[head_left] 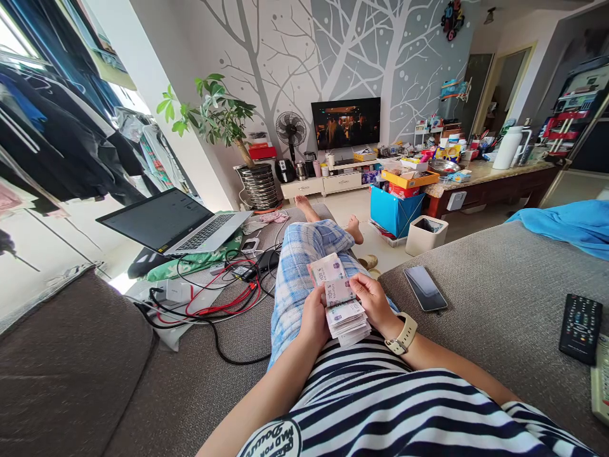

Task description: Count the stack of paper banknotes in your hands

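I sit reclined on a grey sofa in a striped shirt and blue plaid trousers. My left hand is wrapped round a stack of banknotes from the left side. My right hand, with a beige watch on its wrist, pinches the top notes; several notes fan upward from the stack. Both hands rest over my lap.
A black phone lies on the sofa just right of my hands, a remote control farther right. To the left are an open laptop and tangled red and black cables. A TV, fan, plant and cluttered table stand ahead.
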A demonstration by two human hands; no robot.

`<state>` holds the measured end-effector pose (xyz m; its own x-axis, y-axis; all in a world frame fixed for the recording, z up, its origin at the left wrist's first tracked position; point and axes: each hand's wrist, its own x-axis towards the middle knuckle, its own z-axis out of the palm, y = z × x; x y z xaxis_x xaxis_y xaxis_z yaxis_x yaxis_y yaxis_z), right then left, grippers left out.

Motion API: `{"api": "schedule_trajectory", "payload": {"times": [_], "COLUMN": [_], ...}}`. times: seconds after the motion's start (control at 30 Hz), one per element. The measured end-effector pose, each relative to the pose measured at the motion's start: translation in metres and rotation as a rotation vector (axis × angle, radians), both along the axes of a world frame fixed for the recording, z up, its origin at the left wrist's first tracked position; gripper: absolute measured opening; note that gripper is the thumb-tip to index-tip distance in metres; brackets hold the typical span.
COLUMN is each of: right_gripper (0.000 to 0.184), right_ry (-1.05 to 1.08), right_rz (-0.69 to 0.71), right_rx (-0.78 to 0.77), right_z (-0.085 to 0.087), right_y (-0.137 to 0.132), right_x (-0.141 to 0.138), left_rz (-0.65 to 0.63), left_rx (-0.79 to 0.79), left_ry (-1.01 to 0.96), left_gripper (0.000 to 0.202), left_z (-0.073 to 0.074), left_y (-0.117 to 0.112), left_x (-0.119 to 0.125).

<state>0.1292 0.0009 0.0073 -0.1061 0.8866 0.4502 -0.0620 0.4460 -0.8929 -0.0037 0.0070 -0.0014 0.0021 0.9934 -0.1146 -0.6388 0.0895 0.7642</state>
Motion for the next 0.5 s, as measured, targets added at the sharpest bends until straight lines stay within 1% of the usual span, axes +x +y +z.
{"api": "schedule_trajectory", "payload": {"times": [0.13, 0.23, 0.4, 0.5], "right_gripper": [0.036, 0.038, 0.038, 0.037], "right_ry": [-0.001, -0.004, 0.022, 0.019], "right_rz": [0.004, -0.002, -0.002, -0.008], "right_rx": [-0.007, -0.015, -0.021, -0.014], "right_z": [-0.0001, -0.0019, -0.0055, -0.0059], "right_y": [0.0007, 0.0025, 0.0064, 0.0070], "right_x": [-0.0002, -0.0003, -0.0001, 0.0000], "left_rz": [-0.007, -0.004, -0.007, 0.007], "left_rx": [0.001, -0.023, -0.087, -0.104], "left_ry": [-0.004, -0.009, -0.042, -0.047], "left_gripper": [0.023, 0.022, 0.030, 0.031], "left_z": [-0.0015, 0.0003, 0.0047, 0.0055], "left_y": [0.0013, 0.0014, -0.0005, -0.0009], "left_x": [-0.0006, -0.0005, -0.0002, -0.0001]}}
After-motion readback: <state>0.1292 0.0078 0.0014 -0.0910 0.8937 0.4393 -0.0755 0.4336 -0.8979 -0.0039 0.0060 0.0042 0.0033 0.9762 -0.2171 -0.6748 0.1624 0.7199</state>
